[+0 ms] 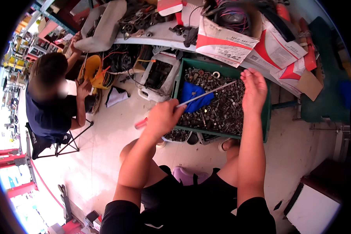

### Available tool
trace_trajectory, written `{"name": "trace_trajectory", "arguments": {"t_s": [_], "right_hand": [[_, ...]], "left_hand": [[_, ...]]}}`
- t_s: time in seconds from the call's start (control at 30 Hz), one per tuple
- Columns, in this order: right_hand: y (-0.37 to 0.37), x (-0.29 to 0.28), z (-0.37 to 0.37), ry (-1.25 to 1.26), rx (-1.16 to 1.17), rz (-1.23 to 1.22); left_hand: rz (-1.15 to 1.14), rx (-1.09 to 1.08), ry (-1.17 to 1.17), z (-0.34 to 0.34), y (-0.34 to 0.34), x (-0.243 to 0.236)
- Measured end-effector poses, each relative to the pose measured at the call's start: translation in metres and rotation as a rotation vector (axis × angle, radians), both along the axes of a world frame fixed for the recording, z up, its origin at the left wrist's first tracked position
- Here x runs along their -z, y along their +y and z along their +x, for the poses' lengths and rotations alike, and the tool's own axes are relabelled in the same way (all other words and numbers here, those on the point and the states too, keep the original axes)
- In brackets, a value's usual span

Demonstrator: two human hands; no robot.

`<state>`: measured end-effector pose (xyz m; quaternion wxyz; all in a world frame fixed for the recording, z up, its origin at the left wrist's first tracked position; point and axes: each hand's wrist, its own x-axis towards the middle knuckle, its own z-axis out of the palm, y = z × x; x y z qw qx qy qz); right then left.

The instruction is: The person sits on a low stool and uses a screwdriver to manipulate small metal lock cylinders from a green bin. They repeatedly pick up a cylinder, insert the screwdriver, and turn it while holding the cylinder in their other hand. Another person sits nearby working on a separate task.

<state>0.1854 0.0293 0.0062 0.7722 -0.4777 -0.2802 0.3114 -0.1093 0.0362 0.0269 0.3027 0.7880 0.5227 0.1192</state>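
My left hand [167, 115] is closed round a red-handled tool [141, 124], whose long thin metal shaft [214, 89] slants up to the right. My right hand [253, 87] has its fingers curled at the shaft's far tip; whether something small is between them is hard to tell. Both hands are over a green bin [266, 117] filled with small nuts, bolts and other metal bits [224, 109]. A blue cloth [193, 95] lies on these parts, partly beneath the shaft.
A co-worker [46, 101] sits at left by a yellow container [90, 66]. A bench [160, 37] with metal parts and cardboard boxes [224, 43] runs behind the bin. A jerrycan [154, 85] and tray [175, 135] adjoin it. A white-topped block [312, 208] stands at lower right.
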Motion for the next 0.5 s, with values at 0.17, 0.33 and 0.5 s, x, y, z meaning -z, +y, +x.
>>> {"name": "trace_trajectory", "arguments": {"t_s": [0.17,0.33,0.5], "right_hand": [[-0.028,0.002,-0.007,-0.12,-0.386,-0.404],[-0.065,0.026,-0.088,-0.286,-0.965,-0.668],[-0.085,0.064,-0.132,-0.354,-1.093,-0.72]], "left_hand": [[0.114,-0.128,-0.038,-0.03,0.019,-0.008],[-0.038,-0.207,-0.124,-0.024,0.015,-0.015],[-0.038,-0.077,-0.131,-0.007,0.013,-0.01]]}}
